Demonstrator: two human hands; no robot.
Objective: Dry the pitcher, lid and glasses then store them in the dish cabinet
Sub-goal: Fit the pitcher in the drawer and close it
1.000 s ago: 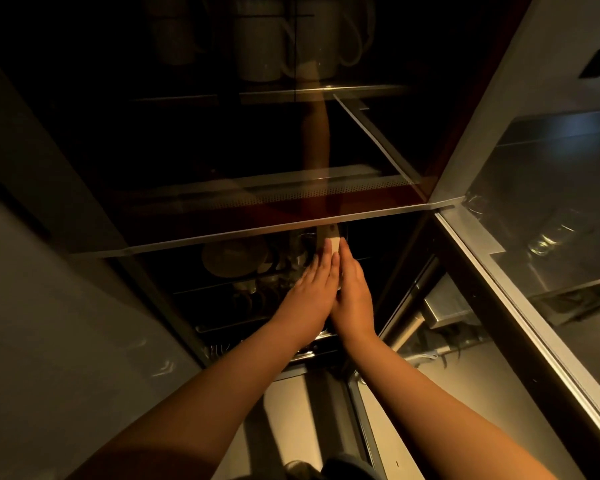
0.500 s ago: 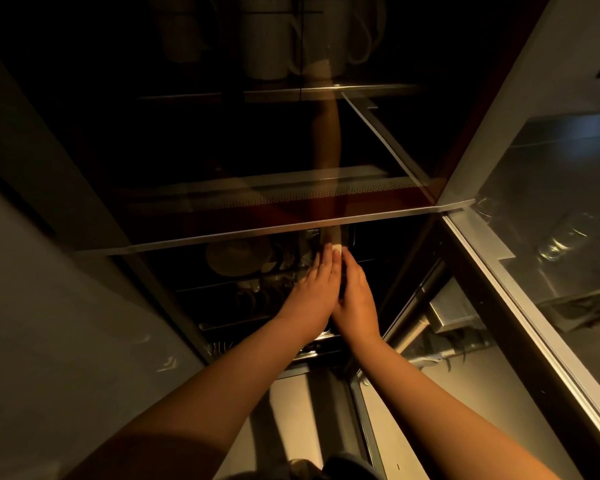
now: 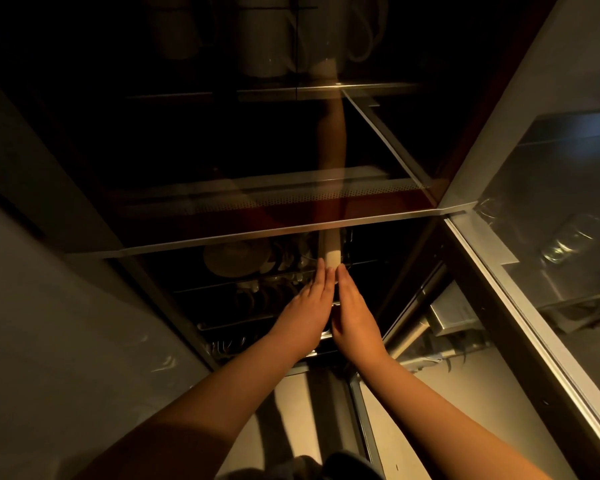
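My left hand and right hand reach into the dish cabinet, fingers straight, pressed flat on either side of the pale pitcher, its top just past my fingertips.

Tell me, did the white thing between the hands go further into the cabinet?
Yes. The white object has moved up toward the cabinet's metal edge; its top now reaches that strip, held between the left hand and right hand.

White mugs stand on the upper shelf; plates sit in the dim lower rack.
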